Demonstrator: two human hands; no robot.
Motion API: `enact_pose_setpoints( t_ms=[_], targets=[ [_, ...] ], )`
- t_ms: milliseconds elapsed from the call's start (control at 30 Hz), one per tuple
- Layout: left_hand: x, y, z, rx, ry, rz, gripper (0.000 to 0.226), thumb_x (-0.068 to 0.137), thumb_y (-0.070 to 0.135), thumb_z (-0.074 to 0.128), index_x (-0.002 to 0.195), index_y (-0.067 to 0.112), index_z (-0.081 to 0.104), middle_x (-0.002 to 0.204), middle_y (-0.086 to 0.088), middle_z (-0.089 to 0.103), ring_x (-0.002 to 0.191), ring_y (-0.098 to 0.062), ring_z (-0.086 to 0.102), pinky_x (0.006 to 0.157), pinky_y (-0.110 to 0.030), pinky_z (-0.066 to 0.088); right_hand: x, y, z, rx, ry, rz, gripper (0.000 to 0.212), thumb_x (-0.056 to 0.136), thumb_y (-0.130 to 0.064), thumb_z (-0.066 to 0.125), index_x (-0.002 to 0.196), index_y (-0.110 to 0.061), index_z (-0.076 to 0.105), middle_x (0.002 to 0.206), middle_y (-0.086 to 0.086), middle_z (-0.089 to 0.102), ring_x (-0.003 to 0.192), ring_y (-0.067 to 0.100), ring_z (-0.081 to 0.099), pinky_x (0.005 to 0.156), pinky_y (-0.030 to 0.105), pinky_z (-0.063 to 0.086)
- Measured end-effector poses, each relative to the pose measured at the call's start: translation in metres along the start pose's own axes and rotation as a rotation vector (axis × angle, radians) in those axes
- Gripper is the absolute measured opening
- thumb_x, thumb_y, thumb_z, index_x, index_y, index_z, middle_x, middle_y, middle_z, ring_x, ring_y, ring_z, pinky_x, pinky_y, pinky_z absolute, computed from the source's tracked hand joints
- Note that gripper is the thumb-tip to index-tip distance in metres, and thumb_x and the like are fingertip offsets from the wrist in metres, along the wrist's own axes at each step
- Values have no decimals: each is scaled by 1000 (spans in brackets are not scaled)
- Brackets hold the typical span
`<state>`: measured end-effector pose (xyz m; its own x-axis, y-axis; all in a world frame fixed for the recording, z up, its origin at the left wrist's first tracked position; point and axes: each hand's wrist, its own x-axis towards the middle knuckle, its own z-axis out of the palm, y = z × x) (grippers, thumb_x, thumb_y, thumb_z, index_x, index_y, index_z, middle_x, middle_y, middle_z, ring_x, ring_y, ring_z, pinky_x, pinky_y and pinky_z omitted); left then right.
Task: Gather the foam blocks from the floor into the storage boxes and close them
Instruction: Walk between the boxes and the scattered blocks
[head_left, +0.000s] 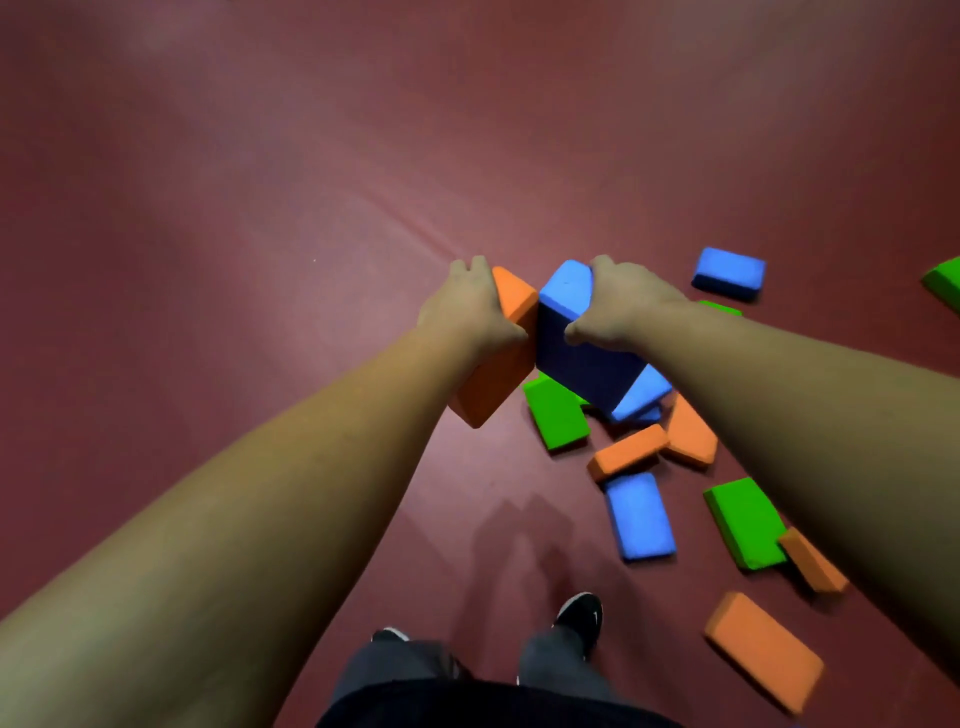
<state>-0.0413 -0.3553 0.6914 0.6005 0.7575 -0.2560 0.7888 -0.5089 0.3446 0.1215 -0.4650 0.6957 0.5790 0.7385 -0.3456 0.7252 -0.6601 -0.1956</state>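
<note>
here the left hand (470, 306) gripped an orange block (493, 364). the right hand (623, 306) gripped a blue block (576, 343), touching it; other blocks (639, 514) lay near right.

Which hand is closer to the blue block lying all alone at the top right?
Right. The right hand, gripping a second blue block, is just left of the lone blue block; the left hand, gripping an orange block, is farther left.
</note>
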Motion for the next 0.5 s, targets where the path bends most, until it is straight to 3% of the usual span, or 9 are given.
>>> enact_pose_setpoints(
  t_ms=[233,500],
  targets=[
    [-40,-129,-26,-88,40,-145,71,73,40,84,125,15,44,127,-7,43,110,-35,57,77,-43,43,-15,-136,26,-87,-62,-130,69,68,-47,81,121,-19,46,109,7,57,99,35,59,73,40,49],
    [-114,-327,-60,-185,115,-409,75,73,42,83,131,14,45,133,-8,45,113,-34,59,77,-41,44,-53,-348,84,-269,-104,-390,66,68,-45,80,120,-20,46,101,4,54,93,33,59,71,39,48]
  ],
)
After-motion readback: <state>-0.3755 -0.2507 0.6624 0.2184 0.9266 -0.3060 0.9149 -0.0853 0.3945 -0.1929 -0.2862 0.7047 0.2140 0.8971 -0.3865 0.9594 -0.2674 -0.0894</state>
